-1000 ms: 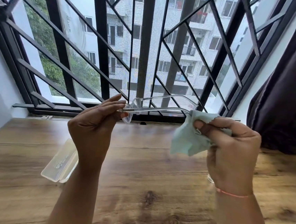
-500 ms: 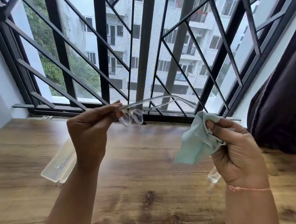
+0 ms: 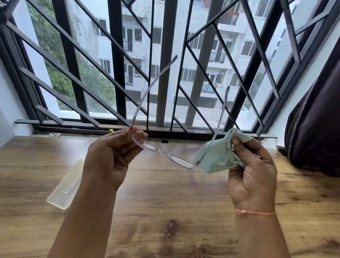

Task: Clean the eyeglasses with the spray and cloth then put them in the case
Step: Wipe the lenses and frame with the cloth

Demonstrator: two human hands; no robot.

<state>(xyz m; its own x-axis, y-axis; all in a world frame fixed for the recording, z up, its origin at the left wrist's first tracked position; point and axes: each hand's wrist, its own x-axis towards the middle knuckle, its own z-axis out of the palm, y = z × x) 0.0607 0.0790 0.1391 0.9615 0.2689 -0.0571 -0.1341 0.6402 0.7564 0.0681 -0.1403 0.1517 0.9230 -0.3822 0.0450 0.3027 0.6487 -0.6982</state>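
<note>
Left hand (image 3: pixel 111 156) pinches the eyeglasses (image 3: pixel 162 151); right hand (image 3: pixel 252 174) grips the cloth (image 3: pixel 216 156). Case (image 3: pixel 66 185) print blurred, contents unclear.

This was a room in a home, most likely an upper-floor flat. A wood-grain tabletop (image 3: pixel 179 192) filled the lower half of the frame and ran up to a wide window (image 3: pixel 164 66) across the top, fitted with a black metal grille (image 3: pixel 115 40) of slanted bars. A dark curtain (image 3: pixel 328 113) hung bunched at the right edge. Through the glass stood a white apartment block (image 3: pixel 138 17) with balconies, and green trees (image 3: pixel 55 40) at the upper left.
</note>
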